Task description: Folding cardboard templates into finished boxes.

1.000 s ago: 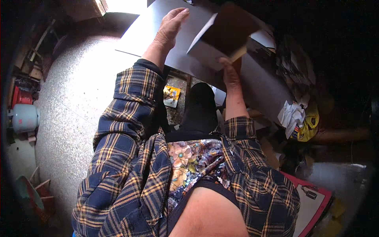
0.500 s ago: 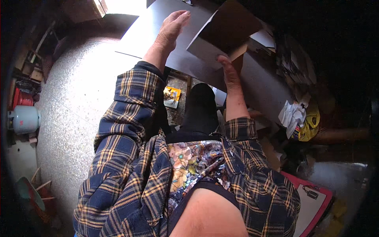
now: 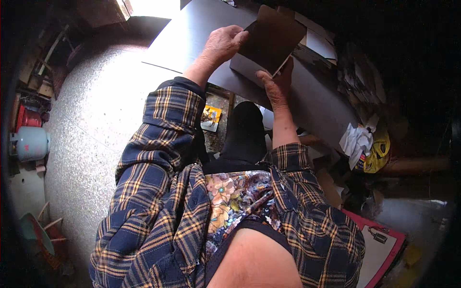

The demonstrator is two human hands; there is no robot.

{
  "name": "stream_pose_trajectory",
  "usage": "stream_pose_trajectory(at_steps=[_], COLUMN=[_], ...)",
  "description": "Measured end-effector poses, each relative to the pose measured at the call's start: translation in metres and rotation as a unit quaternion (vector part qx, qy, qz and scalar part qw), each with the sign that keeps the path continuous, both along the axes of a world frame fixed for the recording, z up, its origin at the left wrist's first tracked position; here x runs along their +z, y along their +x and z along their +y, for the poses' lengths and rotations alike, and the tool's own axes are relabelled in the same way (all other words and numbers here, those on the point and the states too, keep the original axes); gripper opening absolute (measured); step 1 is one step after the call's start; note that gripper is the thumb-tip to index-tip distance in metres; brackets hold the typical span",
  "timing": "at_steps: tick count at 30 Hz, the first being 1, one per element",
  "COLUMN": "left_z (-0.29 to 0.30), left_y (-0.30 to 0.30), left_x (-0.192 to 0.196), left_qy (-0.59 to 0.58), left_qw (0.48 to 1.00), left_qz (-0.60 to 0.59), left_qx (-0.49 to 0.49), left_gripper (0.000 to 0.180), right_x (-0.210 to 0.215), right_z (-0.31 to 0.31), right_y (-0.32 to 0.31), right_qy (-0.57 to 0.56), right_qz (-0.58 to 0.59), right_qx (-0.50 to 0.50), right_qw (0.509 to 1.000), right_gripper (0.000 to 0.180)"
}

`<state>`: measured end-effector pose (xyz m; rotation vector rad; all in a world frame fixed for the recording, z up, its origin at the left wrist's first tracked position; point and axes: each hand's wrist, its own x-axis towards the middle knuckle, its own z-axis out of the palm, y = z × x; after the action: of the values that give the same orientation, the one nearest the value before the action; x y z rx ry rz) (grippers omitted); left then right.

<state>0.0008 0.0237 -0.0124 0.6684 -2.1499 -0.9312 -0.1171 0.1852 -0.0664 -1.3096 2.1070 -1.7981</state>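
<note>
Both my hands hold a cardboard box [image 3: 273, 41], its shaded brown panel facing me and a flap standing up at its far edge. My left hand [image 3: 223, 45] is closed on the box's left edge, thumb and fingers pinching the board. At the near right corner, my right hand [image 3: 277, 86] grips the box with its thumb on the near side; its other fingers are partly in shadow. The box is tilted above a smooth grey tabletop [image 3: 317, 103].
Flat sheets of board [image 3: 357, 77] are stacked at the far right. Crumpled white paper [image 3: 356, 141] and a yellow bag [image 3: 378, 151] hang by the table's right edge. A grey gas cylinder [image 3: 31, 144] stands at left. Under the table lies a yellow packet [image 3: 211, 117].
My left hand has moved right and taken hold of the box's left edge. The box has turned and tilted, and my right hand has shifted slightly at its near corner.
</note>
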Motion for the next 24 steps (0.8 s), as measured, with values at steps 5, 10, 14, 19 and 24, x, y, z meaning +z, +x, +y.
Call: stream_pose_trajectory(at_steps=[5, 10, 14, 19, 24], left_z=[0.006, 0.011, 0.009, 0.008, 0.01], left_y=[-0.001, -0.004, 0.0, -0.002, -0.002], left_x=[0.006, 0.006, 0.005, 0.001, 0.0], left_qy=[-0.085, -0.133, -0.109, -0.113, -0.111], left_qw=[0.996, 0.99, 0.986, 0.993, 0.989], left_qz=[-0.018, 0.039, -0.12, -0.038, -0.098], left_qx=[0.012, 0.017, 0.023, 0.01, 0.011], left_gripper=[0.031, 0.029, 0.027, 0.026, 0.029], right_x=[0.006, 0.007, -0.001, -0.005, -0.008], right_z=[0.002, 0.003, -0.004, -0.003, 0.0], right_y=[-0.003, 0.007, 0.003, 0.002, -0.003], right_qy=[0.022, -0.067, -0.01, -0.115, -0.054], right_qz=[0.019, -0.009, 0.077, 0.001, 0.043], right_qx=[0.006, 0.0, -0.012, 0.019, -0.01], right_qw=[1.0, 0.998, 0.997, 0.993, 0.998], right_gripper=[0.095, 0.092, 0.084, 0.084, 0.082])
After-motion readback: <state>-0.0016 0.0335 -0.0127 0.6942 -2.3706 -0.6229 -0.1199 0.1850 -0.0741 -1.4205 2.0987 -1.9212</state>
